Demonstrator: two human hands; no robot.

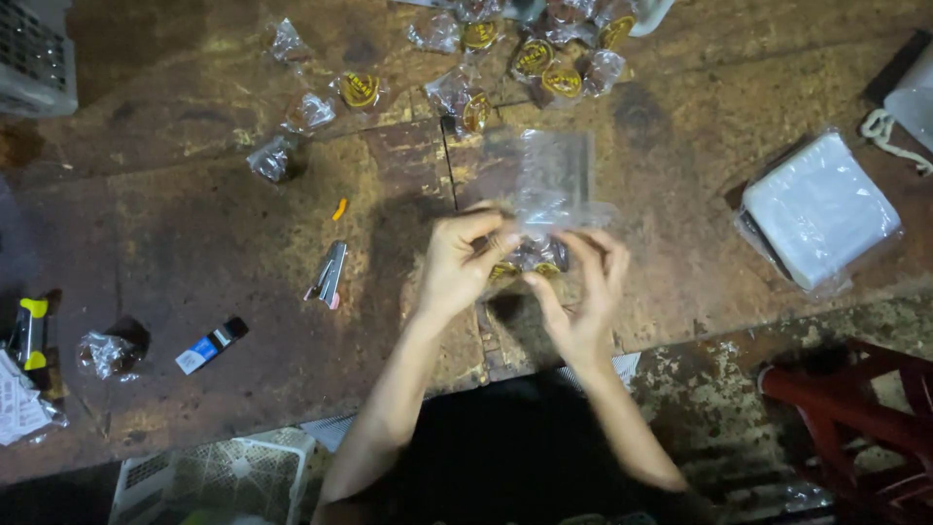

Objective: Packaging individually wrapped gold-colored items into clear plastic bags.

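Both hands meet over the middle of the worn brown tabletop (214, 243), working a clear plastic bag (552, 180) that stands up and away from the fingers. The left hand (459, 264) pinches the bag's lower edge between thumb and bent fingers; the right hand (583, 292) pinches the same edge just beside it, its grip closed on the film. Small wrapped pieces (533, 261) sit in the bag between the two grips. Farther off lie scattered wrapped sweets (544, 58), a stapler (328, 275) to the left, and a stack of clear bags (821, 209) to the right.
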